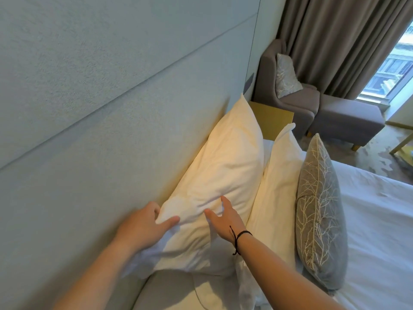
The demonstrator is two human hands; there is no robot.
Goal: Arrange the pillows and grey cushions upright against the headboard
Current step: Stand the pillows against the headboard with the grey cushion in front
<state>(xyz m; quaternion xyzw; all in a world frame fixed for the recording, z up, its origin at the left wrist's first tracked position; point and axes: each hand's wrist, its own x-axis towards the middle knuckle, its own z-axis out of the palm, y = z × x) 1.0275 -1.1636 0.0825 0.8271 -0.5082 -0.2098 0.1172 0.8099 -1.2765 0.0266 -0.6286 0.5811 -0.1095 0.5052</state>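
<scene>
With my left hand gripping the near pillow and my flat right hand steadying it, I press it squarely against the headboard.

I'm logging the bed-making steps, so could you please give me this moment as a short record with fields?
back pillow: white, upright against the headboard
front pillow: white, upright in front of it
grey cushion: patterned, upright, foremost
left hand: grips the back pillow's near corner
right hand: open, fingers on the back pillow
armchair: holds another cushion
</scene>
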